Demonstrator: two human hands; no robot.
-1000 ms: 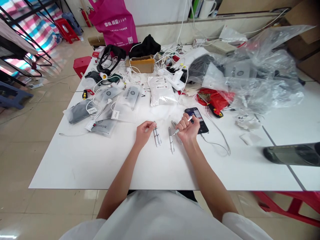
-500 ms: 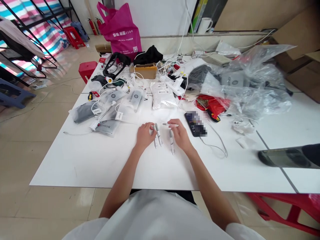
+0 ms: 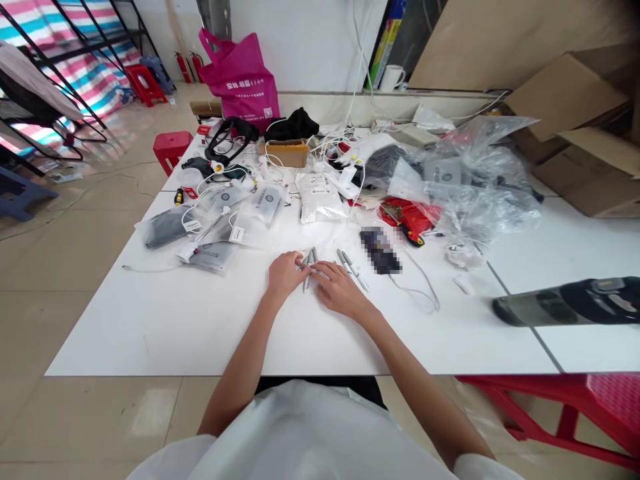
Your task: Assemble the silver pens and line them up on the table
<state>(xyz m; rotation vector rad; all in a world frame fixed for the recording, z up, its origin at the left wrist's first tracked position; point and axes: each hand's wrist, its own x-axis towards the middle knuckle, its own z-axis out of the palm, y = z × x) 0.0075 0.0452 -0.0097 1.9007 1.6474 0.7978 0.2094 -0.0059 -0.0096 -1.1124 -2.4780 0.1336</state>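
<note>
Now | slim silver pens (image 3: 309,261) | left hand (image 3: 281,275) grip, right hand (image 3: 338,288) grip: loosely apart, touching

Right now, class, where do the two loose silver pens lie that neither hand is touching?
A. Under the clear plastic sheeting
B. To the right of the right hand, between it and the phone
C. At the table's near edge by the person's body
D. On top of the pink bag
B: the loose silver pens lie on the white table just right of the right hand, short of the phone.
</note>
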